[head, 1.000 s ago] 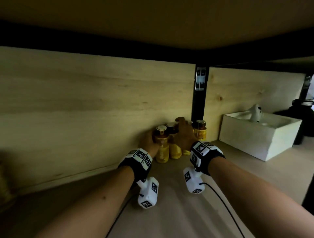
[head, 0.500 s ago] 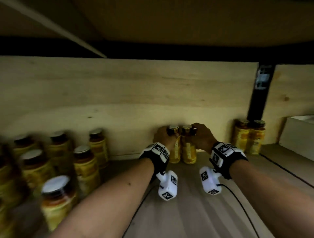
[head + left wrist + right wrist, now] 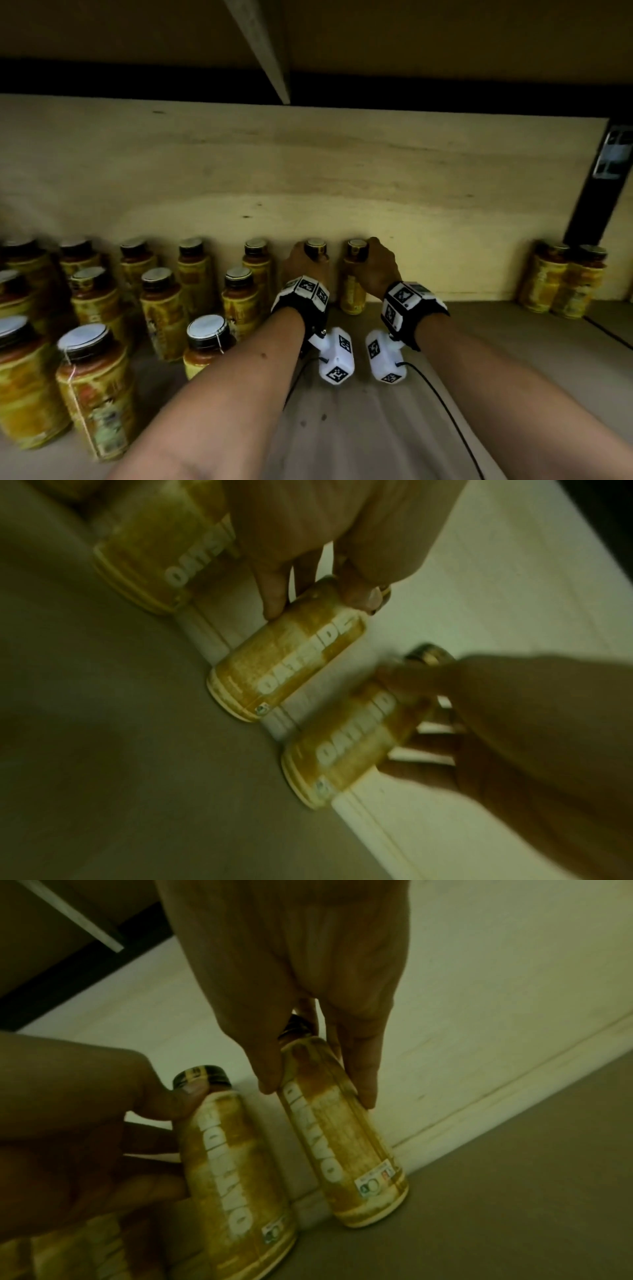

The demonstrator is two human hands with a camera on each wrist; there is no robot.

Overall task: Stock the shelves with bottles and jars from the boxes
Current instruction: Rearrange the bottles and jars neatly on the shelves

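Carrying one bottle in each hand, the pair has been moved leftward along the shelf (image 3: 342,428) within the last second: earlier both were held beside the two bottles by the black upright (image 3: 589,205), and now they are set against the back panel (image 3: 308,171), just right of the stocked rows of bottles (image 3: 191,270). That shift is judged to mean the main block is being extended, with only the letting go left for this pair.

The left hand (image 3: 303,265) is wrapped round the shoulder of the left bottle (image 3: 317,248), its fingers (image 3: 274,599) curled down the front of the label and the thumb on the far side. The right hand (image 3: 376,267) grips the right bottle (image 3: 352,287) from above; two fingers (image 3: 270,1064) are seen straddling the neck and pressing down the sides.

From the head view, only caps and knuckles can be made out, and the bases are partly hidden behind the wrists. In the wrist views it is shown that both bases appear to rest on the board, close to the panel's foot, with a narrow gap between the two bottles; whether any weight is still carried cannot be told. The neighbouring stocked bottle (image 3: 164,547) just beyond the left fingers is seen in the left wrist view.
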